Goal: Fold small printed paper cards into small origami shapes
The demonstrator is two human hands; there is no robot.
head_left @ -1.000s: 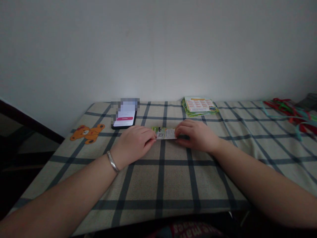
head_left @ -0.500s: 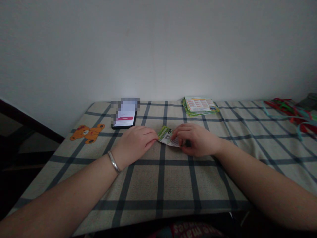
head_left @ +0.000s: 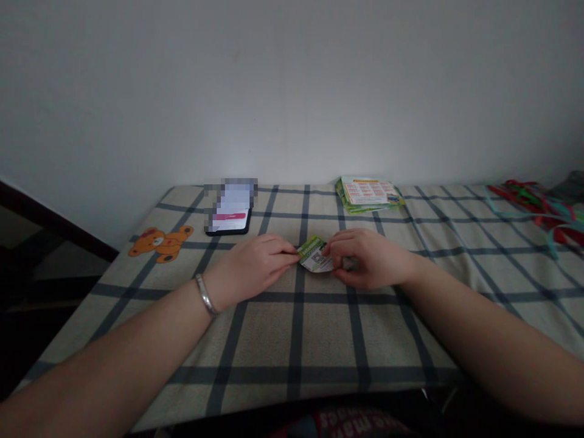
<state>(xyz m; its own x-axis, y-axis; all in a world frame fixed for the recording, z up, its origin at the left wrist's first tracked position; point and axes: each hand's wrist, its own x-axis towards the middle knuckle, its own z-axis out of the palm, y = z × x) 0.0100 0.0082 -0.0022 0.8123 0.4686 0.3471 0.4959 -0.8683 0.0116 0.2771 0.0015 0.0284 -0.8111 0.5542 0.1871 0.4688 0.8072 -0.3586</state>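
Green paper, well inside tablecloth edges

Wall: dim grey, palest low down, corners darker
Phone screen: glowing, partly pixelated
Tablecloth: dull, near-black beyond its left edge
Card: fine print blurred

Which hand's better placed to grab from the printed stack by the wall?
Right hand, likely: it is roughly in front of the printed stack, while the left hand is farther off, nearer the phone. Both touch the leaflet, though.
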